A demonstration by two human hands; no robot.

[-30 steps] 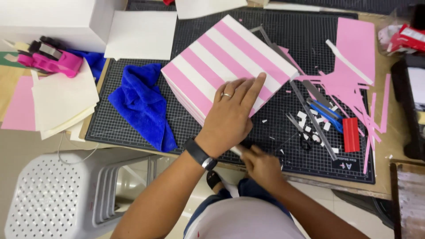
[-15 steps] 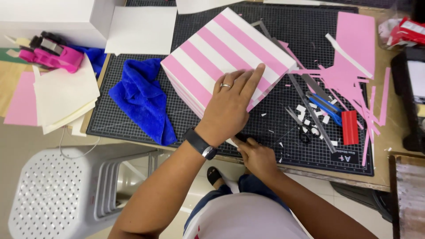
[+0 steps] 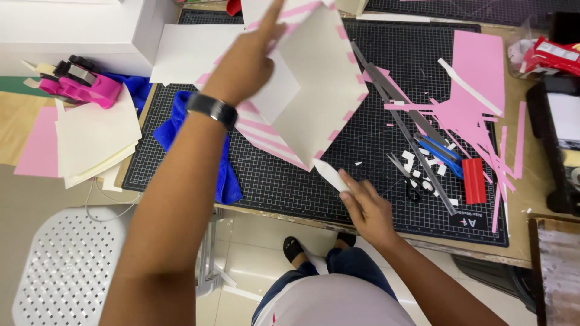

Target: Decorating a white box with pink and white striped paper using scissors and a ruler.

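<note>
My left hand [image 3: 248, 57] is raised over the black cutting mat [image 3: 290, 187] and grips the top of a pink-and-white striped box [image 3: 314, 90]. The box is tipped up on its edge, its white inner faces turned toward me. My right hand [image 3: 368, 208] is near the mat's front edge and pinches a slim white pointed tool [image 3: 331, 175]. The tool's tip lies right at the box's lower corner; I cannot tell whether they touch. A dark watch [image 3: 211, 110] sits on my left wrist.
A blue cloth [image 3: 226, 175] lies on the mat's left. Cream sheets [image 3: 90, 139] and a pink tape dispenser [image 3: 84, 87] sit further left. A metal ruler [image 3: 405, 121], scissors [image 3: 406, 181], a blue cutter [image 3: 444, 154], a red block [image 3: 474, 180] and pink paper scraps [image 3: 477, 96] crowd the right. A white perforated stool [image 3: 66, 271] stands below.
The striped box lay flat under my left palm; now my left hand has lifted and tipped it up, showing its white inside. My right hand has shifted right with the white tool.
</note>
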